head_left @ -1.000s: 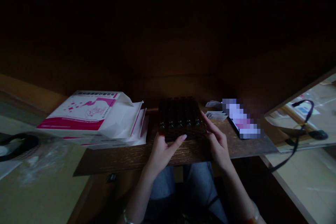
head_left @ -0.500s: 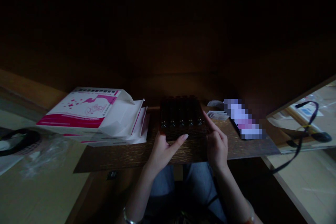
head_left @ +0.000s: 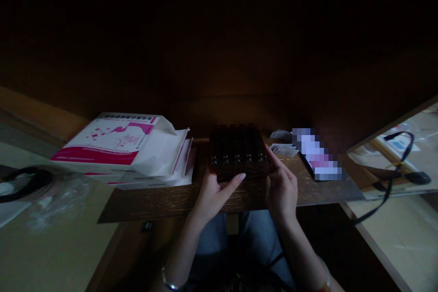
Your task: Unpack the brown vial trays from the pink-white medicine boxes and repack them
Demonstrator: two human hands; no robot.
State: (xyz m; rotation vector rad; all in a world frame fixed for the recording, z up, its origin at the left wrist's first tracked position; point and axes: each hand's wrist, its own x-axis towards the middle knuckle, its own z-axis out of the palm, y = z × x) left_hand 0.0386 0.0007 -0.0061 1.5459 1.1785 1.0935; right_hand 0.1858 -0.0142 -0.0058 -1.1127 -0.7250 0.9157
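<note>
A dark brown tray of vials (head_left: 237,146) is between my two hands over the wooden board. Several long, rounded shapes lie side by side in it, each with a small shiny glint at its near end. Poor light hides finer detail. My left hand (head_left: 212,195) grips the near left corner, thumb stretched along the front edge and fingers out of sight. On the right side, my right hand (head_left: 283,191) is closed against the tray, with the index finger pointing forward along its edge. I cannot tell whether the tray rests on the board.
White and magenta cartons (head_left: 106,139) are stacked at left, flaps open. Right of the tray lie folded papers (head_left: 284,148) and a phone-like device (head_left: 318,157), its screen blurred. The wooden board (head_left: 150,205) ends near my knees. A black cable (head_left: 386,198) hangs at right.
Both hands keep hold of the tray, and my right hand has shifted very slightly. Otherwise the view has only moved a little.
</note>
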